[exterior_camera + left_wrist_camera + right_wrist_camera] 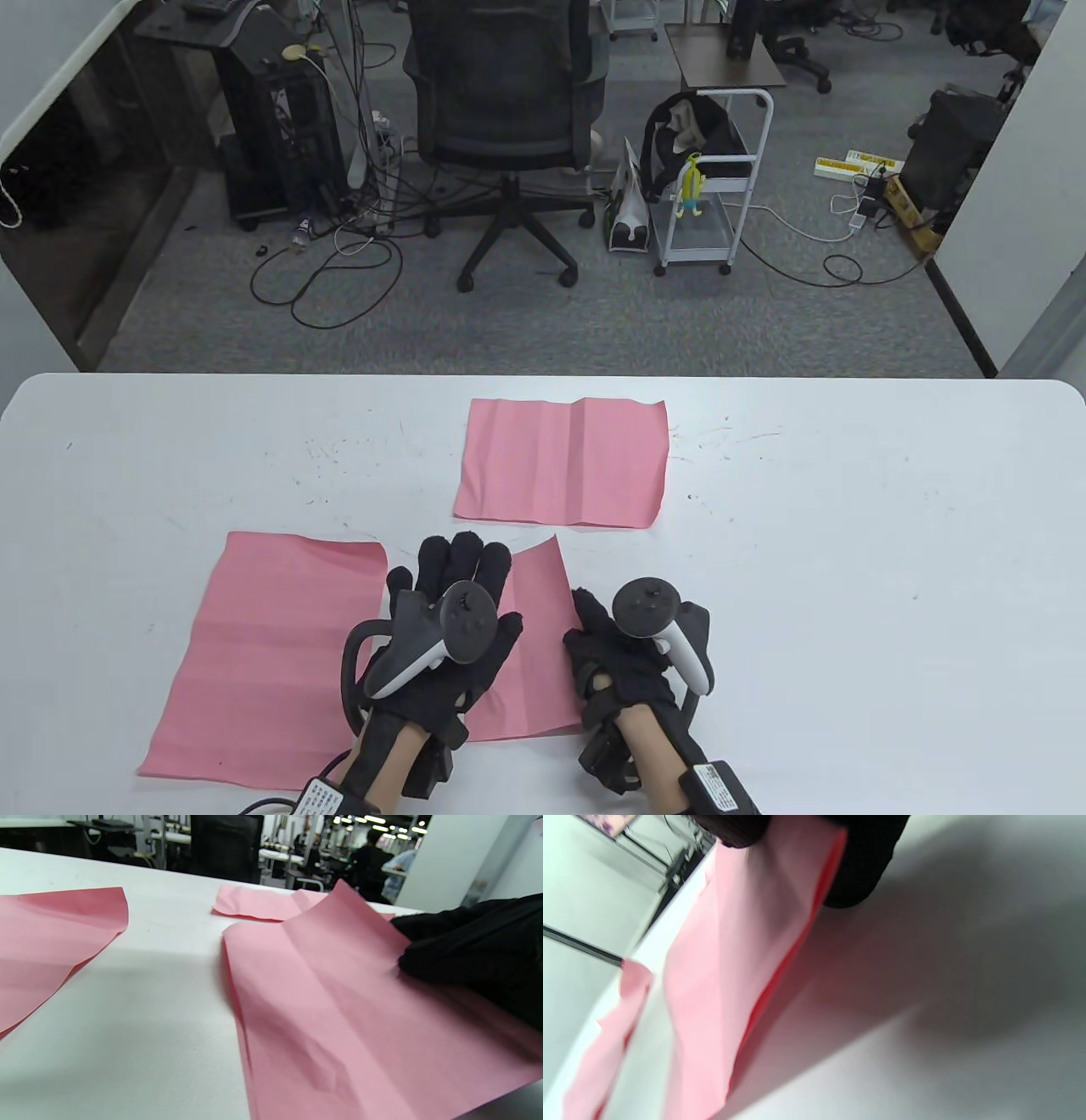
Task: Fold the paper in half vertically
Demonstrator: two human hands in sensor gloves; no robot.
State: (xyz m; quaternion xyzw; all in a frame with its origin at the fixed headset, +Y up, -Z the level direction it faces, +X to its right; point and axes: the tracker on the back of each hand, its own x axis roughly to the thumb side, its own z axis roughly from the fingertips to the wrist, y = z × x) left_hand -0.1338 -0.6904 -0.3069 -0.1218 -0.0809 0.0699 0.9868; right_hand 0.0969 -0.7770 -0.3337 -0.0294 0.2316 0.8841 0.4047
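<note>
Table view: we see a white table (848,526) with three pink sheets. The paper being folded (534,645) lies near the front edge, mostly covered by the left hand (450,628), which rests flat on it with fingers (462,556) spread. The right hand (632,654) sits at the paper's right edge. A creased sheet (562,463) lies farther back, apart; a larger sheet (263,649) lies to the left. Bare table stretches wide on the right. White labels on both wrists carry print too small to read.

Left wrist view: we see the paper (339,1018) doubled, one layer over another, its far corner lifted. The right hand's fingers (466,950) press its right side. The larger sheet (51,938) is cut off at left; the creased sheet (254,902) lies beyond.

Right wrist view: tilted and blurred. We see two dark fingers (865,861) pinching the paper's (734,976) doubled edge, slightly raised off the table (946,1005). Another pink sheet (606,1043) is indistinct at left.
</note>
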